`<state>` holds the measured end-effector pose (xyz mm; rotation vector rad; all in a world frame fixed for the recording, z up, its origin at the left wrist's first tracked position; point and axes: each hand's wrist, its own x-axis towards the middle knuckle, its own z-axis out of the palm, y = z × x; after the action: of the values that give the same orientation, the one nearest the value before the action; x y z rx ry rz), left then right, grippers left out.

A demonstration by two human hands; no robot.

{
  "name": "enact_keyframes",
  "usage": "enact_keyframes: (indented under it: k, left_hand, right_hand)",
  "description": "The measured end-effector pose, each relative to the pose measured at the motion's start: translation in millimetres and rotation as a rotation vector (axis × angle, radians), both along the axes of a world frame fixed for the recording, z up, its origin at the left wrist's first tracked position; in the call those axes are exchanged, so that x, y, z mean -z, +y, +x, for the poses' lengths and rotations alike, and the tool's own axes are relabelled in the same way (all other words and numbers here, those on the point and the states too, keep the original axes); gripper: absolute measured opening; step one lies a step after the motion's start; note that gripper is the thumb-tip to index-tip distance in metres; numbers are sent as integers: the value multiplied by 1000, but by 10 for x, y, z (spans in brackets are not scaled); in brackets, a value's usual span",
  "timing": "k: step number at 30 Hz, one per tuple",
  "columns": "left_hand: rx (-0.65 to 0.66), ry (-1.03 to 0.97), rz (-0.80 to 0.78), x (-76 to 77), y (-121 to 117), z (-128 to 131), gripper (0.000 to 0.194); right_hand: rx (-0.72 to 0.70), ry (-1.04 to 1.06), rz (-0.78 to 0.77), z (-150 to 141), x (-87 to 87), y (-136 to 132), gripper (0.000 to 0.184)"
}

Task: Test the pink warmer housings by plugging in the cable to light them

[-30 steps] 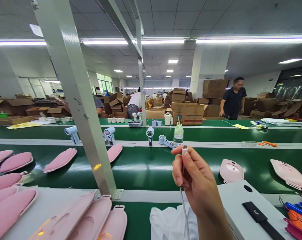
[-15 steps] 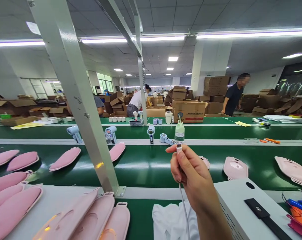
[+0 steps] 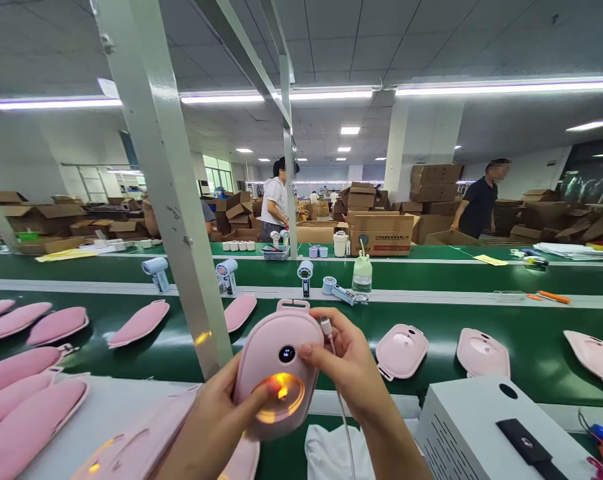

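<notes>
A pink oval device (image 3: 259,341) with a slotted tab at its top is held up in front of me. Its round black display (image 3: 286,354) shows lit digits, and an orange ring (image 3: 298,402) glows below. My left hand (image 3: 214,417) grips the device from the left, with the thumb over the glowing ring. At the right edge, my right hand (image 3: 356,373) is closed around a white charging cable (image 3: 342,417), its plug (image 3: 326,325) pointing up beside the device. The right thumb presses on the device's face near the display. Fingers behind the device are hidden.
More pink devices (image 3: 402,351) lie along the green belt (image 3: 181,357) and at lower left. A slanted metal post (image 3: 181,220) stands left. A white cloth (image 3: 326,453) and a grey metal box (image 3: 474,427) sit at front right. Two people stand beyond the far belt.
The pink device and my left hand have come into view in front. My right hand has turned and moved slightly down and left, still holding the cable, and now touches the device.
</notes>
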<state>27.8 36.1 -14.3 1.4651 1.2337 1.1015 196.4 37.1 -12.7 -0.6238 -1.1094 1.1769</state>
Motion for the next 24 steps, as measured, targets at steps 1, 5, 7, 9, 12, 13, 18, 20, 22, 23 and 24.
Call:
enact_keyframes:
  k: [1, 5, 7, 9, 12, 13, 18, 20, 22, 23, 24]
  left_hand:
    - [29, 5, 53, 7, 112, 20, 76]
    - [-8, 77, 193, 91, 749, 73, 54]
    - [-82, 194, 206, 175, 1134, 110, 44]
    - [-142, 356, 188, 282, 1497, 155, 43]
    - [-273, 590, 91, 457, 1903, 209, 42]
    - [-329, 656, 62, 517, 1996, 220, 43]
    - [-554, 845, 24, 795, 2290, 212, 48]
    - [-618, 849, 17, 867, 2388, 183, 51]
    - [-670, 811, -5, 899, 2474, 150, 55]
    - [-669, 776, -14, 899, 2506, 136, 56]
    - [-628, 735, -10, 890, 2529, 126, 57]
  right_hand:
    - [64, -6, -4, 34, 27, 53, 37]
    - [357, -26, -40, 208, 145, 233, 41]
    - [468, -7, -65, 323, 220, 321, 43]
    - [571, 3, -88, 440, 309, 415, 46]
    - [691, -8, -127, 567, 462, 550, 47]
    - [722, -19, -139, 590, 514, 589, 47]
    - [825, -111, -185, 601, 717, 701, 36]
    - [845, -143, -194, 590, 757, 713, 32]
    - [851, -164, -199, 589, 775, 715, 30]
    - [851, -171, -201, 595, 778, 714, 30]
    - [850, -178, -206, 605, 780, 712, 30]
